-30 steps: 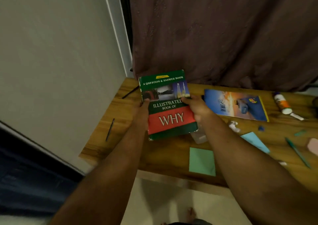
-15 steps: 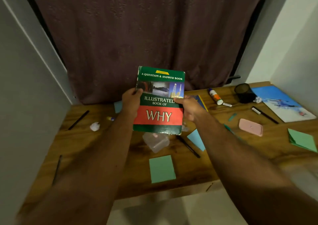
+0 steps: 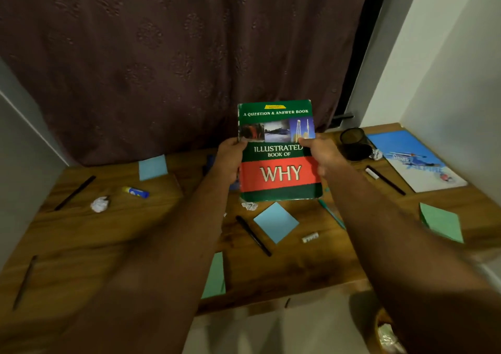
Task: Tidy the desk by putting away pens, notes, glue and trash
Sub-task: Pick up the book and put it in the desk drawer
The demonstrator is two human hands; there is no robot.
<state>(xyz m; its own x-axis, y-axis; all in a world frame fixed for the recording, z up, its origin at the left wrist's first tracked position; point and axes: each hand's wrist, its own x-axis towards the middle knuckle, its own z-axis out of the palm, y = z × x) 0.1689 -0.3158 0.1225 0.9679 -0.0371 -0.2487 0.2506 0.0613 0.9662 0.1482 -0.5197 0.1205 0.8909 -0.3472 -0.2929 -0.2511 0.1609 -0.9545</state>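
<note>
I hold a green and red book (image 3: 279, 164) titled "Illustrated Book of Why" upright above the wooden desk (image 3: 108, 234). My left hand (image 3: 229, 158) grips its left edge and my right hand (image 3: 321, 154) grips its right edge. Below it lie a black pen (image 3: 253, 236), a blue sticky note (image 3: 276, 222) and a small crumpled paper (image 3: 249, 206). To the left are a glue stick (image 3: 135, 192), a crumpled paper ball (image 3: 99, 204), another blue note (image 3: 152, 167) and two dark pens (image 3: 75, 192) (image 3: 25, 282). A black mesh pen cup (image 3: 352, 143) stands at the back right.
A blue magazine (image 3: 417, 161) lies at the far right by the wall, with a black pen (image 3: 385, 179) beside it. Green notes (image 3: 442, 222) (image 3: 215, 276) sit at the right and front edges. A teal pen (image 3: 332, 214) shows under my right arm. A dark curtain (image 3: 176, 55) hangs behind.
My view has swung from the desk's left end towards the middle and right. The book stays in both hands and has shifted right, nearer the pen cup.
</note>
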